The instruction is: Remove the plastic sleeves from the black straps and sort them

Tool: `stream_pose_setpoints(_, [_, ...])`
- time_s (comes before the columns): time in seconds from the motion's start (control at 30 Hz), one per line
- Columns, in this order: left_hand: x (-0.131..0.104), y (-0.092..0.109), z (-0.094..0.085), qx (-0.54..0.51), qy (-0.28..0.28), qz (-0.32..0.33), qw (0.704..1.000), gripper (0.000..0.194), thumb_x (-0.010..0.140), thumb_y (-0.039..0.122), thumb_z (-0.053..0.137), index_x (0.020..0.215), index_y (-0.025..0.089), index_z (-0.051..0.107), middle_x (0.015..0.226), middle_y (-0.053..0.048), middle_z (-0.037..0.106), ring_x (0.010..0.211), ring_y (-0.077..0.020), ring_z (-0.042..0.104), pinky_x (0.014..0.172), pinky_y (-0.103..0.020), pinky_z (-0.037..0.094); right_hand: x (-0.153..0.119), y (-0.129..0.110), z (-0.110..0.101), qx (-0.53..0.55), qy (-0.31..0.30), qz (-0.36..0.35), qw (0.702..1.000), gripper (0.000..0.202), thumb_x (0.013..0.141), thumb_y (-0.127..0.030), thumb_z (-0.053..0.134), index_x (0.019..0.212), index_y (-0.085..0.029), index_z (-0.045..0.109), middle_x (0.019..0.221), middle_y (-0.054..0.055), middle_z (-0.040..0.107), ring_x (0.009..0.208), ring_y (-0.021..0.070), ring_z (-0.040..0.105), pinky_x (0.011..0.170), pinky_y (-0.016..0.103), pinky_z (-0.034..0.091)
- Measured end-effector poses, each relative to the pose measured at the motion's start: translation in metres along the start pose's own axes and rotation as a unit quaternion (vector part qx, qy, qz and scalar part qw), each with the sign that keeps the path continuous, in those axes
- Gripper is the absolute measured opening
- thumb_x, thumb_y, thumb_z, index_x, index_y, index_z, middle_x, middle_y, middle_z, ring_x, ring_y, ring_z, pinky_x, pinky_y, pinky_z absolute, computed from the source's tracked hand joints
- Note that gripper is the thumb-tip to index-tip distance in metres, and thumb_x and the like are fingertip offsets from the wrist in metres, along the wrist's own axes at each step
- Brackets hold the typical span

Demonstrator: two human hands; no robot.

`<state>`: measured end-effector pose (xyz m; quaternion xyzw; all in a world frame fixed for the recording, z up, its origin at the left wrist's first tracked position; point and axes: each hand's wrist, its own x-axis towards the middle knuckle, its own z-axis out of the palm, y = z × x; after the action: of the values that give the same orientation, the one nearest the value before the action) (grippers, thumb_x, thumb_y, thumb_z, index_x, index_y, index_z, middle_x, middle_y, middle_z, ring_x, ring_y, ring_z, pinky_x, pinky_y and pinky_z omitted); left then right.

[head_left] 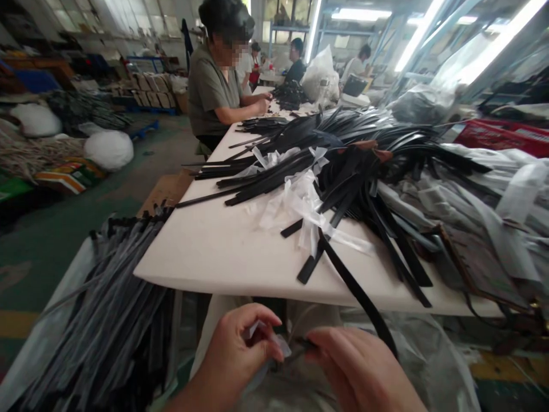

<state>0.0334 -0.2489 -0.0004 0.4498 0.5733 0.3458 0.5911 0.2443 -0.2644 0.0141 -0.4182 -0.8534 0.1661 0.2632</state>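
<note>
Just in front of the table edge, my left hand (240, 349) is curled, with a piece of thin clear plastic (283, 345) between thumb and fingers. My right hand (360, 366) faces it and pinches the dark end of a black strap (355, 283). This strap arches down from the table and passes behind my right hand. Crumpled clear plastic sleeves (302, 197) lie on the white tabletop (197, 246), close to several loose strap ends. A large heap of black straps (343, 137) spreads across the table behind them.
A bin at left holds many plastic-sleeved black straps (107, 303). White wrapped bundles (484, 200) and a red crate (501, 136) stand at right. A co-worker (217, 80) works along the table's left side, and other people are farther back. Clear plastic sheeting (433, 349) hangs below the table.
</note>
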Motion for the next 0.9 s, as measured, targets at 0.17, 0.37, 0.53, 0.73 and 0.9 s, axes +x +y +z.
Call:
stream_pose_setpoints(0.17, [-0.008, -0.005, -0.007, 0.104, 0.005, 0.064, 0.992, 0.028, 0.061, 0.009, 0.059, 0.084, 0.023, 0.069, 0.066, 0.004, 0.067, 0.062, -0.0117, 0.060, 0.059, -0.018, 0.043, 0.021, -0.009, 0.009, -0.031, -0.042, 0.009, 0.999, 0.018, 0.094, -0.012, 0.037, 0.089, -0.021, 0.052, 0.063, -0.002, 0.064, 0.053, 0.0126, 0.062, 0.050, 0.024, 0.038])
stream_pose_setpoints(0.37, [-0.009, -0.006, -0.012, 0.158, 0.005, 0.146, 0.977, 0.032, 0.065, 0.008, 0.060, 0.088, 0.028, 0.070, 0.071, 0.006, 0.069, 0.073, -0.0115, 0.063, 0.069, -0.018, 0.045, 0.019, -0.011, 0.015, -0.058, -0.050, -0.009, 0.997, 0.015, 0.090, -0.009, 0.040, 0.086, -0.022, 0.047, 0.062, -0.004, 0.062, 0.051, 0.0135, 0.060, 0.050, 0.027, 0.031])
stream_pose_setpoints(0.53, [-0.008, -0.010, -0.013, 0.175, 0.000, 0.149, 0.973, 0.027, 0.068, 0.011, 0.063, 0.089, 0.027, 0.070, 0.076, 0.005, 0.069, 0.078, -0.0126, 0.063, 0.074, -0.019, 0.046, 0.022, -0.011, 0.015, -0.064, -0.144, -0.009, 0.987, 0.019, 0.080, -0.003, 0.049, 0.086, -0.021, 0.050, 0.069, -0.003, 0.065, 0.057, 0.0142, 0.061, 0.053, 0.027, 0.030])
stream_pose_setpoints(0.73, [-0.005, -0.012, -0.012, 0.202, -0.064, 0.120, 0.970, 0.043, 0.067, 0.003, 0.053, 0.099, 0.028, 0.066, 0.086, 0.005, 0.070, 0.084, -0.0122, 0.063, 0.081, -0.020, 0.044, 0.029, -0.013, 0.013, -0.074, -0.240, -0.004, 0.968, 0.029, 0.073, -0.004, 0.058, 0.097, -0.018, 0.053, 0.080, 0.001, 0.070, 0.063, 0.0172, 0.064, 0.053, 0.027, 0.032])
stream_pose_setpoints(0.9, [-0.003, -0.009, -0.018, 0.223, -0.032, 0.047, 0.973, 0.039, 0.070, 0.009, 0.059, 0.106, 0.025, 0.063, 0.077, 0.004, 0.069, 0.079, -0.0157, 0.064, 0.080, -0.025, 0.045, 0.019, 0.003, -0.005, -0.120, -0.240, 0.085, 0.960, 0.010, 0.079, -0.013, 0.061, 0.079, -0.020, 0.055, 0.063, -0.001, 0.066, 0.056, 0.0176, 0.064, 0.048, 0.028, 0.025])
